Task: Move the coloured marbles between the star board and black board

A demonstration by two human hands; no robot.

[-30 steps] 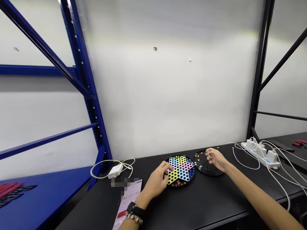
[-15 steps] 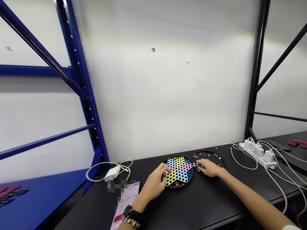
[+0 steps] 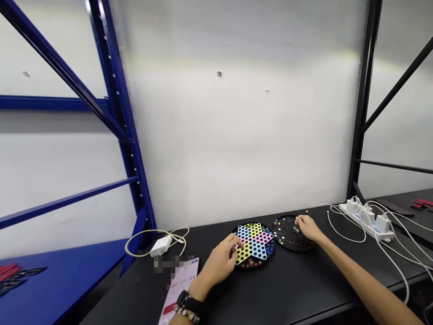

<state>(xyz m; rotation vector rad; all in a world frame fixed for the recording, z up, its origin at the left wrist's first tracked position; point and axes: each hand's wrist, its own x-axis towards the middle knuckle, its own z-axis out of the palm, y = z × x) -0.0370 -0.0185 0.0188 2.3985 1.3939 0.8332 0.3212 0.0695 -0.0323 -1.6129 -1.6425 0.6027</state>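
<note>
A Chinese checkers board (image 3: 251,242), round with a black rim and a coloured star full of holes, lies on the black table. Around the star, marbles in blue, red and other colours sit in the rim. My left hand (image 3: 221,258) rests at the board's left edge, its thumb and fingers apart and no piece visible in them. To the right lies a round black tray (image 3: 290,243) with scattered marbles. Over its upper right side is my right hand (image 3: 307,227), fingers drawn together; whatever is between them is too small to make out.
A phone (image 3: 179,289) showing a timer lies left of my left forearm. Behind it are a white charger (image 3: 161,245) and a looped cable. A white power strip (image 3: 367,221) with plugs and tangled cables stands at right. Blue and black rack posts frame the wall.
My right hand has moved from the left part of the black tray to its upper right side. My left hand stays at the board's edge. The view has shifted slightly.
</note>
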